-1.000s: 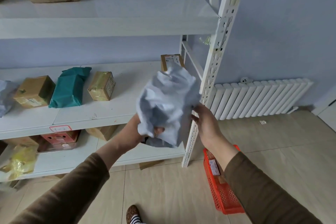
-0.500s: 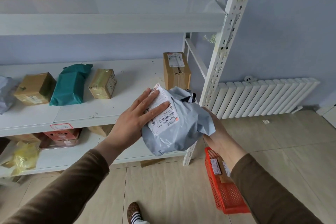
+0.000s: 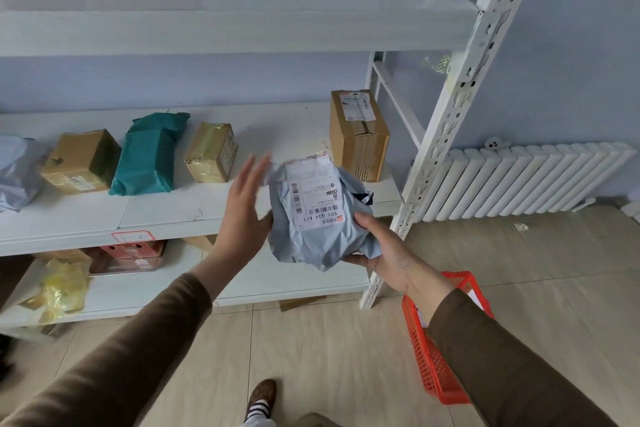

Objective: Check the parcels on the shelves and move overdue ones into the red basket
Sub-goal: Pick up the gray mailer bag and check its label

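A grey plastic mailer parcel (image 3: 317,218) with a white shipping label facing me hangs in front of the middle shelf (image 3: 173,215). My right hand (image 3: 382,250) grips it from below and from the right, thumb on its front. My left hand (image 3: 242,208) is at the parcel's left side, fingers straight and spread, blurred, its palm edge touching or just off the bag. The red basket (image 3: 436,364) stands on the floor at the lower right, partly hidden by my right forearm.
On the middle shelf lie an upright cardboard box (image 3: 358,133), a taped box (image 3: 211,152), a teal bag (image 3: 150,156), another box (image 3: 81,161) and a grey bag (image 3: 15,172). Parcels fill the lower shelf (image 3: 114,291). A white shelf post (image 3: 446,125) and radiator (image 3: 526,178) stand right.
The crumpled grey parcel was turned so its label faces me. My left hand lifted off the label and moved to the left side, while my right hand took the weight.
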The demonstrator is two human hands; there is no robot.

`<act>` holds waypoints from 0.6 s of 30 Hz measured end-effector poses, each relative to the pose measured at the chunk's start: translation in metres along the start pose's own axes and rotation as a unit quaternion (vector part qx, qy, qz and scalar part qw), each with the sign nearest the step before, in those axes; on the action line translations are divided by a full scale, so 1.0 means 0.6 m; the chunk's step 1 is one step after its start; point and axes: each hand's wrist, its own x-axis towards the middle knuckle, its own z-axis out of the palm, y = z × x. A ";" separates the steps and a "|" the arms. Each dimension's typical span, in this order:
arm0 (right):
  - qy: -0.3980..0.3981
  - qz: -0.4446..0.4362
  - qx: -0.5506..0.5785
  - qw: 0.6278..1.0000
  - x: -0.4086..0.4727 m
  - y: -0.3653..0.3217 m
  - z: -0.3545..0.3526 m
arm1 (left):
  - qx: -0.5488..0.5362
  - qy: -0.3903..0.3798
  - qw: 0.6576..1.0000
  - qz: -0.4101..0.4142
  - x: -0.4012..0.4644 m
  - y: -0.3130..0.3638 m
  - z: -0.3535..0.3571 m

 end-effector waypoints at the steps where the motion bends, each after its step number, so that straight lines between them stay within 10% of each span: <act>1: 0.015 0.001 0.015 1.000 0.012 0.008 0.009 | -0.117 0.019 0.986 -0.116 -0.005 -0.010 0.003; 4: 0.068 0.006 0.050 0.996 0.060 0.024 0.042 | -0.349 0.039 0.883 -0.312 -0.022 -0.032 0.013; 10: 0.139 0.019 0.060 0.988 0.172 0.021 0.125 | -0.485 -0.051 0.786 -0.380 0.022 -0.042 0.039; 18: 0.222 0.047 -0.040 0.973 0.352 -0.018 0.164 | -0.516 -0.017 0.754 -0.406 0.195 -0.132 0.063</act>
